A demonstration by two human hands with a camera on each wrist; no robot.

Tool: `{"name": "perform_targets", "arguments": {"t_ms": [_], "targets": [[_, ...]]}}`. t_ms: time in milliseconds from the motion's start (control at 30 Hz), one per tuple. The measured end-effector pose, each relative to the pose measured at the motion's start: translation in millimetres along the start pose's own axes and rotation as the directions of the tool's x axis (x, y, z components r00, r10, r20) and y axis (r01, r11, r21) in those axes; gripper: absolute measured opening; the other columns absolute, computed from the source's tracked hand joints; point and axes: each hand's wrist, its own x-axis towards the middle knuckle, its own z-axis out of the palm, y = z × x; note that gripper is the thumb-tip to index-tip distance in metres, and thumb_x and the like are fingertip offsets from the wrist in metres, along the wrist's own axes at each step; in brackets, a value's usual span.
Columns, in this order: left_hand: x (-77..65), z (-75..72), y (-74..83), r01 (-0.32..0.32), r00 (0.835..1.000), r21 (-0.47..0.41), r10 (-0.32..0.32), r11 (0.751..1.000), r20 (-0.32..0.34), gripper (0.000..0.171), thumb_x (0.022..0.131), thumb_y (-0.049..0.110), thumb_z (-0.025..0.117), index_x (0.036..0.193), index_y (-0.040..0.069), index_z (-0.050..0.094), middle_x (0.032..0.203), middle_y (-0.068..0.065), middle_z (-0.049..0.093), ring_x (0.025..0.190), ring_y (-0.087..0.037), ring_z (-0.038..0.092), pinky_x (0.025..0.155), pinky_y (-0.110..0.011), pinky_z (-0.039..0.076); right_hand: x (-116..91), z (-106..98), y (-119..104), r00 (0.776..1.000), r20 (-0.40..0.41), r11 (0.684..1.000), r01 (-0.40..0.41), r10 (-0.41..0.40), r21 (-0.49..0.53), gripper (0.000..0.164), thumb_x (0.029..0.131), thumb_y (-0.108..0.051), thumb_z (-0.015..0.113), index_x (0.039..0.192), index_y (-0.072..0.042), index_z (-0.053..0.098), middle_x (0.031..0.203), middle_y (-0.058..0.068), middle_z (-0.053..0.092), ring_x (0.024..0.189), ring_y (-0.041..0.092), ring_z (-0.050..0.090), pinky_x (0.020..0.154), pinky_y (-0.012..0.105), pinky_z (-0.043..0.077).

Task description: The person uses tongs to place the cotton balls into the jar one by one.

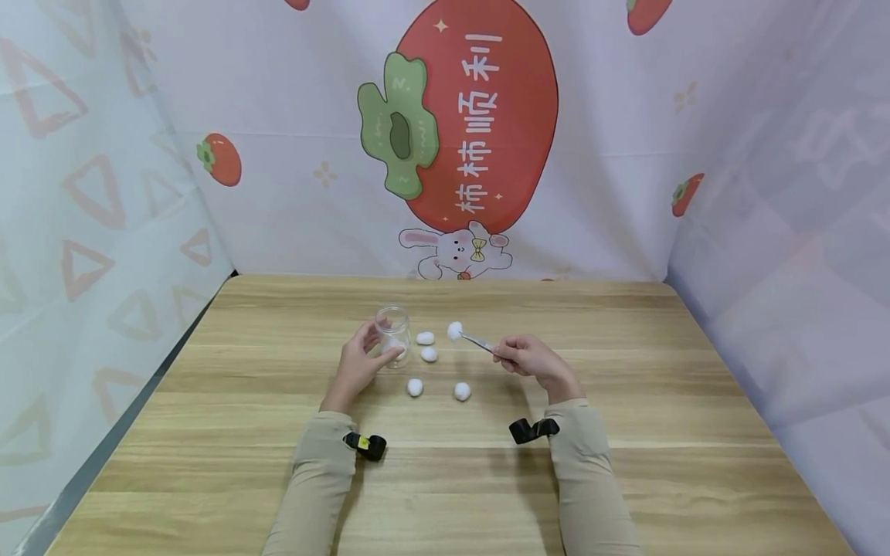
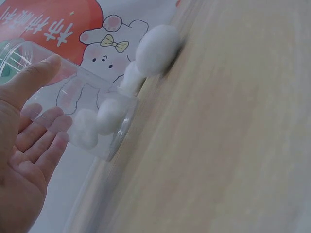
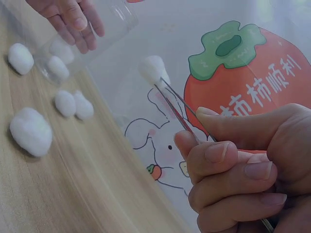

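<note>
My left hand (image 1: pixel 360 361) holds a clear open-topped jar (image 1: pixel 393 319) upright on the table, thumb on one side and fingers on the other. Inside the jar, white cotton balls (image 2: pixel 111 116) lie at the bottom. Metal tweezers (image 1: pixel 477 342) are pinched in my right hand (image 1: pixel 531 359); their tips grip one cotton ball (image 3: pixel 153 69), raised above the table to the right of the jar. Several loose cotton balls lie on the wood: two (image 1: pixel 426 338) close beside the jar, one (image 1: pixel 415 388) nearer me and another (image 1: pixel 462 391) further right.
The wooden table (image 1: pixel 445 494) runs back to a white curtain (image 1: pixel 292 201) printed with a big persimmon and a rabbit. Pale curtains also hang at the left and right sides. A black wrist camera (image 1: pixel 533 430) is strapped on the right sleeve.
</note>
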Motion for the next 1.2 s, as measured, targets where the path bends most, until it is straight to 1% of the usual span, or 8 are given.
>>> {"name": "perform_targets", "arguments": {"t_ms": [333,767,1000,1100,1200], "targets": [[-0.2,-0.5,-0.8,-0.002,1.000,0.004,0.002,1.000,-0.003,0.068,0.081,0.016,0.078,0.138,0.002,0.045,0.140,-0.020,0.053,0.133,-0.034,0.050,0.117,-0.038,0.042,3.0,3.5,-6.5,1.000,0.010,1.000,0.004,-0.004,0.021,0.029,0.101,-0.016,0.047,0.090,0.009,0.057,0.059,-0.007,0.046,0.048,0.003,0.031,0.043,0.014,0.024],[-0.5,-0.6,1.7,0.005,1.000,-0.014,-0.005,1.000,-0.001,0.067,0.081,0.017,0.077,0.138,0.002,0.045,0.141,-0.018,0.053,0.134,-0.033,0.049,0.118,-0.038,0.041,9.8,9.0,-19.0,1.000,0.018,1.000,0.015,-0.014,-0.004,0.032,0.101,-0.015,0.046,0.097,0.015,0.055,0.060,-0.006,0.045,0.048,0.003,0.030,0.043,0.014,0.023],[0.6,0.0,0.7,0.003,1.000,-0.025,-0.003,1.000,-0.005,0.067,0.080,0.016,0.078,0.138,0.002,0.046,0.140,-0.018,0.053,0.134,-0.033,0.049,0.118,-0.039,0.041,12.3,11.0,-24.5,1.000,0.019,1.000,0.010,-0.010,-0.012,0.026,0.101,-0.016,0.047,0.088,0.005,0.058,0.060,-0.005,0.045,0.047,0.004,0.029,0.043,0.014,0.022],[0.5,0.5,0.6,-0.001,1.000,-0.023,0.001,1.000,-0.002,0.068,0.080,0.015,0.078,0.138,0.001,0.045,0.140,-0.020,0.053,0.134,-0.034,0.049,0.118,-0.040,0.041,13.3,11.7,-26.7,1.000,0.024,1.000,0.021,-0.021,-0.019,0.025,0.100,-0.015,0.048,0.085,0.002,0.059,0.059,-0.005,0.045,0.047,0.004,0.029,0.042,0.014,0.022],[0.4,1.1,0.3,-0.004,1.000,-0.025,0.004,1.000,-0.005,0.068,0.080,0.015,0.078,0.138,0.001,0.045,0.140,-0.020,0.053,0.134,-0.034,0.049,0.118,-0.040,0.041,14.4,12.5,-28.9,0.999,0.029,0.999,0.034,-0.033,-0.030,0.025,0.100,-0.016,0.049,0.085,0.002,0.058,0.058,-0.006,0.044,0.047,0.003,0.029,0.042,0.014,0.022]]}}
